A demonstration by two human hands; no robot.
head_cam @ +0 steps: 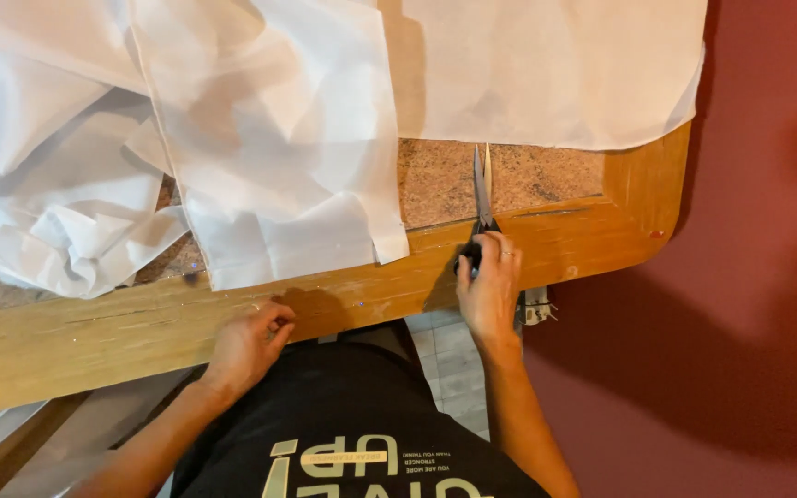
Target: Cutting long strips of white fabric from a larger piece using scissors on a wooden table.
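Note:
My right hand [489,288] grips the dark handles of a pair of scissors [482,189] at the table's wooden front edge. The blades point away from me over the speckled tabletop [528,180], their tips just short of a large white sheet of thin fabric [546,65]. My left hand [249,341] rests on the wooden rim [94,323] with fingers curled, holding nothing that I can see. A long white fabric piece [279,138] hangs over the tabletop just above it.
Crumpled white fabric [57,212] is heaped on the left of the table. The table's rounded wooden corner [643,203] borders a dark red floor [767,277] to the right. A tiled strip of floor [445,360] shows below the table edge.

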